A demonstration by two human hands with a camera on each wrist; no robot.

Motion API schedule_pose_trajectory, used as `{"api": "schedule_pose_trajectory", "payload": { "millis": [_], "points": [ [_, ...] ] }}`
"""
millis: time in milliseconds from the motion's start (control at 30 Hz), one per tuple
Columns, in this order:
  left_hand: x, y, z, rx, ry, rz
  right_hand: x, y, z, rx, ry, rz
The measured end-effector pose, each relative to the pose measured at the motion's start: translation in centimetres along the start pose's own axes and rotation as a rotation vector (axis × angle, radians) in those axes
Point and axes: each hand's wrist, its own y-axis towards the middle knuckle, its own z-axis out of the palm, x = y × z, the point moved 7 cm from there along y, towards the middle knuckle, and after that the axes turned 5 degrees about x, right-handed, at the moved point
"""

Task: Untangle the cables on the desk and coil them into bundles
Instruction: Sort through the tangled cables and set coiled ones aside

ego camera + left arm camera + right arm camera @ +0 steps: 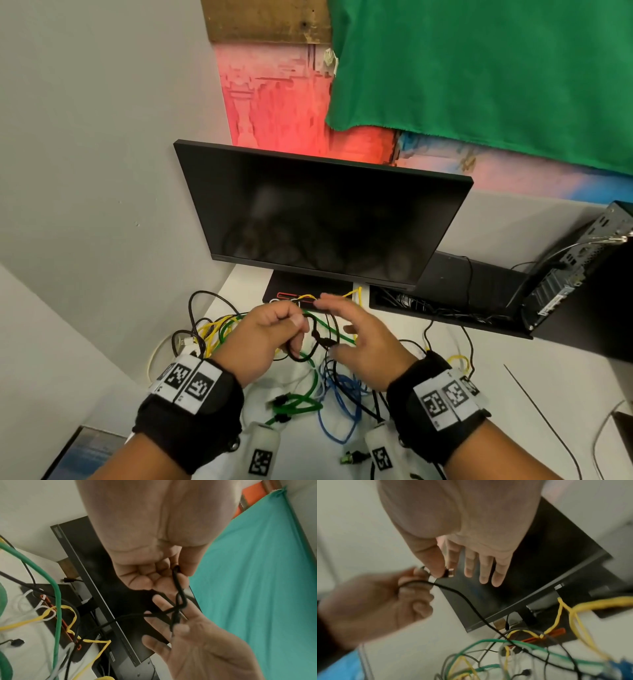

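A thin black cable is looped between my two hands above the desk. My left hand curls its fingers around a few coils of it; the left wrist view shows the cable running out from under those curled fingers. My right hand pinches the cable's plug between thumb and forefinger, with the other fingers held straight. Below the hands lies a tangle of green, blue, yellow and white cables.
A dark monitor stands just behind the hands, its base under some cables. A cable slot is cut into the desk at the right, beside a black computer case. A grey wall bounds the left.
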Motion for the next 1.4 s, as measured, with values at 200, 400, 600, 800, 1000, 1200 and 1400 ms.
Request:
{"api": "schedule_pose_trajectory", "payload": {
  "millis": [200,400,600,800,1000,1200,1400],
  "points": [
    [-0.2,0.1,-0.7,-0.085,-0.241,0.002,-1.0,-0.1,1.0,0.071,0.015,0.096],
    [-0.8,-0.1,-1.8,-0.132,-0.608,-0.046,-3.8,-0.6,0.7,0.033,-0.024,0.128],
    [0.4,0.4,-3.6,-0.249,-0.272,-0.190,-5.6,-1.2,2.3,0.157,-0.189,0.222],
    [2.5,-0.6,-4.1,-0.193,0.185,-0.202,-3.8,-1.3,-0.9,-0.037,-0.047,0.099],
    [3.4,-1.0,-2.0,0.034,0.652,-0.165,-3.7,-0.9,-3.8,-0.266,0.010,0.116],
    [1.9,-0.4,-1.8,-0.111,0.761,0.005,-2.9,-0.7,-2.7,-0.223,0.025,0.092],
    [3.2,-0.1,0.5,-0.089,0.089,-0.033,-1.7,-0.3,-1.9,-0.193,0.093,0.054]
  ]
}}
